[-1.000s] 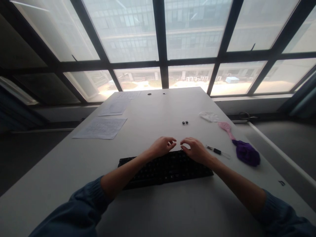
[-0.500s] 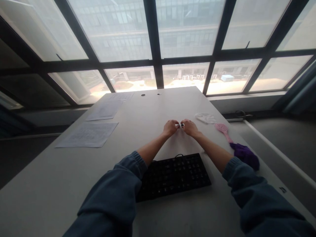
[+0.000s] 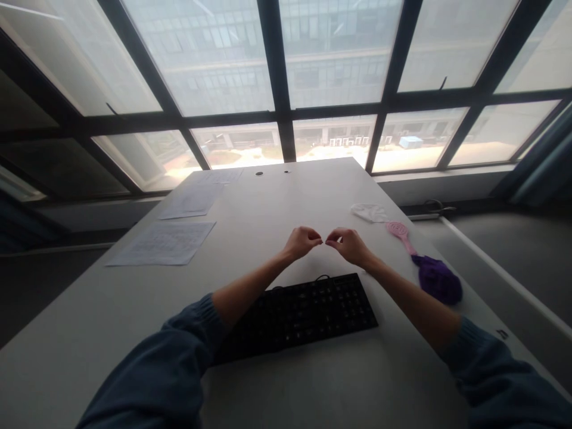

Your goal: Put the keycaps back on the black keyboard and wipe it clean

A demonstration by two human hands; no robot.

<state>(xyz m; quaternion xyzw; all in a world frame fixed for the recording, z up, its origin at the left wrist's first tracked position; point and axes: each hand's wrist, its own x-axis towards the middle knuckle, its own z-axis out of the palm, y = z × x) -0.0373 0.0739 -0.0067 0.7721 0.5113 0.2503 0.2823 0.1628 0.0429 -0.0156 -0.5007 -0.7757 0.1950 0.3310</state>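
Note:
My left hand [image 3: 304, 241] and my right hand [image 3: 348, 243] face each other over the white table [image 3: 286, 199], beyond the keyboard. Thumb and fingers are pinched together on both, with the fingertips a small gap apart. Whatever they pinch, if anything, is too small to make out. A black keyboard [image 3: 308, 313] lies nearer to me, partly covered by my left forearm and sleeve.
On the right lie a pink brush-like paddle [image 3: 397, 229], a purple cloth [image 3: 438, 280] and a crumpled clear plastic bag [image 3: 370, 212]. Printed sheets [image 3: 165, 243] lie on the left. Tall windows [image 3: 330, 53] stand behind the table.
Both hands have drawn back toward me, closer to the keyboard, and my elbows have spread. Small dark bits seen at the fingertips earlier no longer show clearly.

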